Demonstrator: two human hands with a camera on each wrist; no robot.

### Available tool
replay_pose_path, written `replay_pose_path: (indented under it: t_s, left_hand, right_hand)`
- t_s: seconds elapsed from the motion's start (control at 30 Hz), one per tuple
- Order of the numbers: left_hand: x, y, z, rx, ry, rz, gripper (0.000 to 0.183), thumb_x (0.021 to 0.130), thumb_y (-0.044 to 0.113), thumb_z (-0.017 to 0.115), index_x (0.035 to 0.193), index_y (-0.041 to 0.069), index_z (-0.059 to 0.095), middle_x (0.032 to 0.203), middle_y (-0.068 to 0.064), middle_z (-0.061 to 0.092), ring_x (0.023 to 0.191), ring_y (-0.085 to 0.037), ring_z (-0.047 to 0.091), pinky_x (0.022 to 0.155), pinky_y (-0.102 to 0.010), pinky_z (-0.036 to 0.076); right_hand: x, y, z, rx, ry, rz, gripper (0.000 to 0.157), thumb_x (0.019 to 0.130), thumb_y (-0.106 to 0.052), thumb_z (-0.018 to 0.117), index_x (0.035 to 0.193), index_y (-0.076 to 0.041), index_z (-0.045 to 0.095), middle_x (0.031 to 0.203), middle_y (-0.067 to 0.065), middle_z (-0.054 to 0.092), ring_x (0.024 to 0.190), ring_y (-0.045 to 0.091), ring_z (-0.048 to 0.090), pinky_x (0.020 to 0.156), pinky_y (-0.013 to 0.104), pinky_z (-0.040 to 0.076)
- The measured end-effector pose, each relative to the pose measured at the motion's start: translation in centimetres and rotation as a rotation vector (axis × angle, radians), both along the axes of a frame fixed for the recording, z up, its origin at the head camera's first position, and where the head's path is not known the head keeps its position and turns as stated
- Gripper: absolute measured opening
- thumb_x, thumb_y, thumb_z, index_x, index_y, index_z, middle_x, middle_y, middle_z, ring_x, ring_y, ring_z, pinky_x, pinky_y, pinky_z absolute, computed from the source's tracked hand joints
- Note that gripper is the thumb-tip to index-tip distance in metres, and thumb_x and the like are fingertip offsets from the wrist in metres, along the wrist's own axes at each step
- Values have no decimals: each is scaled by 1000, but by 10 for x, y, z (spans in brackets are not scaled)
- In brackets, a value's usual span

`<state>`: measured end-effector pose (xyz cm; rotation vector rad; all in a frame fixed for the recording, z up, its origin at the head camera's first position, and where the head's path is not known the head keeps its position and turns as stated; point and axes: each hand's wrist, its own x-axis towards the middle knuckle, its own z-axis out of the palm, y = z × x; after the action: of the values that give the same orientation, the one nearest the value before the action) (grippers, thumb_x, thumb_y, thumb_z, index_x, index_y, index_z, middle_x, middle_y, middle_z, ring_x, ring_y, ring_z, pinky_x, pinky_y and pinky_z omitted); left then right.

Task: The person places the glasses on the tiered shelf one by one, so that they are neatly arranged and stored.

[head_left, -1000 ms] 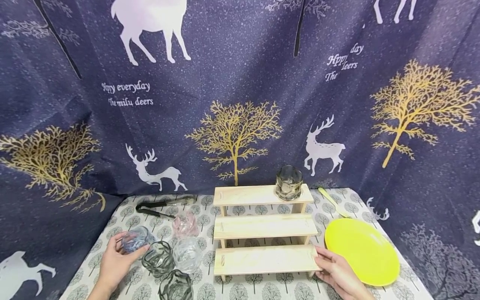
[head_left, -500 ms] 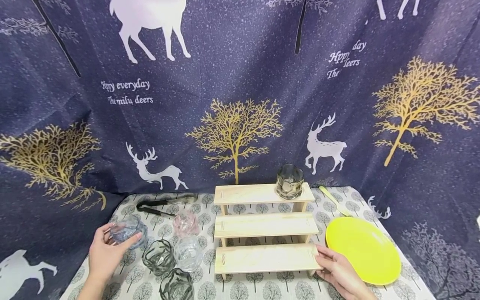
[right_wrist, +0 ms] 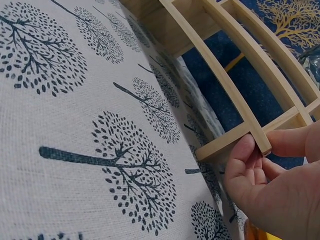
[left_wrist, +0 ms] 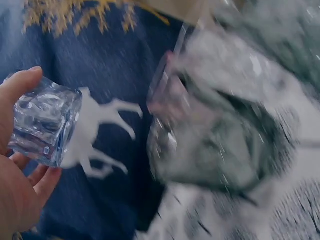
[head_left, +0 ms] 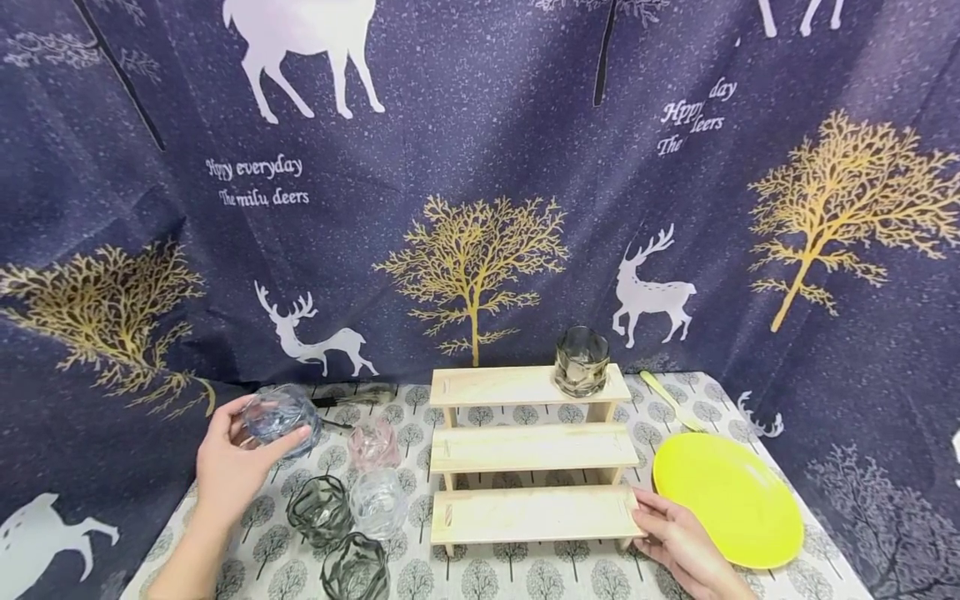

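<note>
My left hand (head_left: 234,462) grips a bluish clear glass cup (head_left: 281,419), raised above the left part of the table. In the left wrist view the thumb and fingers curl round the same cup (left_wrist: 46,122). With my right hand (head_left: 678,537) I pinch the right end of the lowest step of a three-tier wooden shelf (head_left: 534,515); the right wrist view shows fingers (right_wrist: 242,160) at that board's corner. A smoky glass cup (head_left: 582,363) stands on the top step, at its right. Below the left hand are a pink cup (head_left: 373,443), a clear cup (head_left: 378,503) and two dark grey cups (head_left: 320,511).
Behind the raised cup lie black-handled tongs (head_left: 352,400), partly covered by it. To the right of the shelf are a yellow plate (head_left: 727,500) and a pale green fork (head_left: 667,400). A dark printed curtain (head_left: 480,150) hangs along the table's back edge.
My left hand has lifted the bluish cup, first shifting it left, then raising it up and to the right. The right hand stays at the shelf's lowest step.
</note>
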<state>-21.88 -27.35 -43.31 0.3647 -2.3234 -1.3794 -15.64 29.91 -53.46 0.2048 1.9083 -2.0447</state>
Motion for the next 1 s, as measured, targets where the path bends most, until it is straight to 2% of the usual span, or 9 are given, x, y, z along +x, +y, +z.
replay_pose_path:
  t_s: [0.2,0.37,0.6,0.67,0.83,1.0]
  left_hand:
    - [-3,28,23,-15,83,-135,87,77,29,95,149,20,47,135,-1,65,118,-5,56,91,-16,44]
    - [-13,54,35,15,137,-261,86,77,24,96,147,13,47,134,-5,66,119,-11,59,94,-14,46]
    - [-30,85,42,14,163,-379,85,74,29,98,143,14,50,131,2,68,122,-15,60,96,-21,48]
    - [-34,94,44,27,162,-403,87,72,30,99,143,15,51,129,3,69,119,-16,61,94,-25,51]
    - [-44,117,49,73,152,-472,89,69,33,100,143,18,51,128,4,69,116,-19,64,100,-37,52]
    - [-56,137,48,98,149,-532,86,70,33,99,141,20,51,126,6,69,114,-20,65,101,-44,52]
  right_hand:
    - [-1,-2,-1,-1,-8,-11,69,109,-15,52,155,20,13,123,8,61,103,18,63,83,31,56]
    - [-1,-3,1,-3,-4,-13,70,109,-15,53,156,19,12,123,7,61,102,17,62,82,29,56]
    - [0,-3,2,0,-7,-11,71,109,-14,53,156,19,12,123,8,61,100,17,62,81,28,56]
    - [0,-2,3,1,-13,-13,71,109,-15,54,156,19,13,123,8,61,101,18,63,82,29,56]
    - [0,-2,3,9,-28,-20,72,108,-16,55,156,18,14,122,9,61,101,18,62,81,29,56]
    - [-1,-1,2,-7,-33,-11,71,109,-16,54,156,18,12,120,8,61,99,17,62,80,29,56]
